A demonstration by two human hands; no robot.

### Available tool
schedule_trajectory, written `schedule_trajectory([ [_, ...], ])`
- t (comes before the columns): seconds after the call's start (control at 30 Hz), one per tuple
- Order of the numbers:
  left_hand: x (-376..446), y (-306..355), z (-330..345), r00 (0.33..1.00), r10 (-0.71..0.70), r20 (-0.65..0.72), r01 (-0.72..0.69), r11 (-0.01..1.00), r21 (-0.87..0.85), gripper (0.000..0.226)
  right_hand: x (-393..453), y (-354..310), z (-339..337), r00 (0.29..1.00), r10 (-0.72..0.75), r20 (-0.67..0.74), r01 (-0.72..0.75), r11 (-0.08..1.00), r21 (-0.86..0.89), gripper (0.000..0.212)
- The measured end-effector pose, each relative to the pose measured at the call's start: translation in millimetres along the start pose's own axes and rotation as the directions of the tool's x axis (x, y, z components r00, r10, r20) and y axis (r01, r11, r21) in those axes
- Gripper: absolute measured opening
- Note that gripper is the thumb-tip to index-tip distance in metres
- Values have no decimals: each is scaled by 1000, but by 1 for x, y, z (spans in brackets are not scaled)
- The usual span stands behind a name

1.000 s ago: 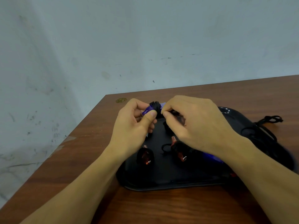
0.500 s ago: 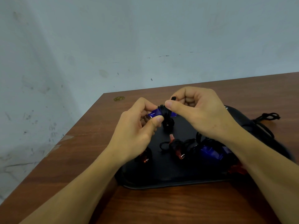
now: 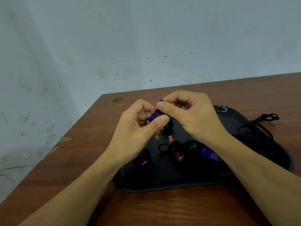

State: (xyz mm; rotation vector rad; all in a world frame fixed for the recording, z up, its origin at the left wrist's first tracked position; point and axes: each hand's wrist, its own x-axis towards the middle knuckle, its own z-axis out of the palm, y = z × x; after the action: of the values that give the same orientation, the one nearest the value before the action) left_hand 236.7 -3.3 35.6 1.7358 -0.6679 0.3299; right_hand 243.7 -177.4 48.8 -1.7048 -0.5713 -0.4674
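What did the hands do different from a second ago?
The right hand lifted a little and now pinches the end of the black cord above the blue piece. The left hand kept gripping that blue piece. The black tray stayed put.

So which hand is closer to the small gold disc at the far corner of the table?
Left. The left hand, gripping the blue piece, sits just right of the small gold disc; the right hand, pinching the black cord, lies farther right, beyond the left hand.
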Motion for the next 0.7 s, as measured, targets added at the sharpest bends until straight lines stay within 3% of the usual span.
schedule_trajectory([
  [0.37,3,5,5,994,-89,-62,80,989,-126,22,1,1,3,997,7,-76,-4,999,33,15],
  [0.53,2,5,7,987,-154,-41,140,963,-229,37,1,3,6,998,8,-69,-6,1000,27,11],
  [0.7,2,5,4,988,-154,4,151,966,-208,24,1,0,4,999,13,-43,-10,998,65,13],
])
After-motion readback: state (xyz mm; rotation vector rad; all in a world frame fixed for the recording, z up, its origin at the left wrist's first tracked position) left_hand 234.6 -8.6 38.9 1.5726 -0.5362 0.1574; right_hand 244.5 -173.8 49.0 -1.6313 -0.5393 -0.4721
